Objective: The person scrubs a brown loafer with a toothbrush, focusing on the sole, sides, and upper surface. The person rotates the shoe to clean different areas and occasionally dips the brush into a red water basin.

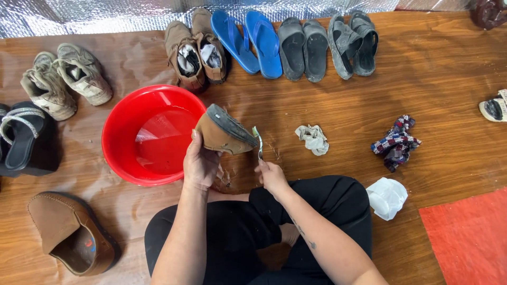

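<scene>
Wooden floor (pixel 443 79) fills my view, with a crinkled silver foil sheet (pixel 105 13) running along its far edge. I sit cross-legged in black trousers, looking down at both hands.

My left hand (pixel 200 163) is closed around a brown shoe (pixel 222 132), gripping it by the upper and holding it tilted, dark sole turned up, above the floor just beside the red basin (pixel 124 158). My right hand (pixel 272 175) is closed on a toothbrush (pixel 258 142), whose head points up and sits right at the edge of the shoe's sole; I cannot tell whether the bristles touch it.

The basin stands to my left and holds shallow water. Its matching partner, a second brown shoe (pixel 71 232), lies on the floor near my left knee.

Along the far edge I see a row of footwear: brown boots (pixel 195 50), blue flip-flops (pixel 248 39), grey slippers (pixel 303 50) and grey sandals (pixel 354 45). Further left lie worn beige sneakers (pixel 63 79) and a black wedge sandal (pixel 24 140).

To my right, a small white rag (pixel 313 139) lies near the toothbrush, a checked cloth (pixel 396 142) sits further off, and a white plastic bag (pixel 387 197) rests against my right knee. A red mat (pixel 470 243) covers the near right corner.
</scene>
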